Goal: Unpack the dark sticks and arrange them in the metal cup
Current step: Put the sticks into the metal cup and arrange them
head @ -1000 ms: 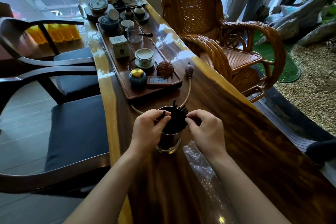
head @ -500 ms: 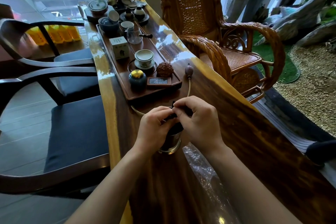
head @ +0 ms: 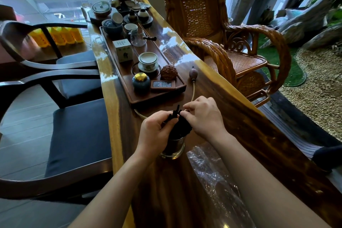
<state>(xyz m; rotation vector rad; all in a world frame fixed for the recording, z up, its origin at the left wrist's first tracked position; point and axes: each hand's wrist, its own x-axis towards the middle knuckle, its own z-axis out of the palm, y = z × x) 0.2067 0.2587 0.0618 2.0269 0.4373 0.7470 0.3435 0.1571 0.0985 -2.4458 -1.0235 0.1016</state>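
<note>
Head camera looks down at a long shiny wooden table (head: 249, 135). On it stands a metal cup (head: 173, 147) full of dark sticks (head: 180, 127). Both hands are over the cup. The left hand (head: 154, 133) pinches some sticks near their tops. The right hand (head: 202, 116) pinches stick tips too. Clear plastic wrap (head: 212, 168) lies just beside the cup. A tea tray (head: 182, 87) sits behind.
</note>
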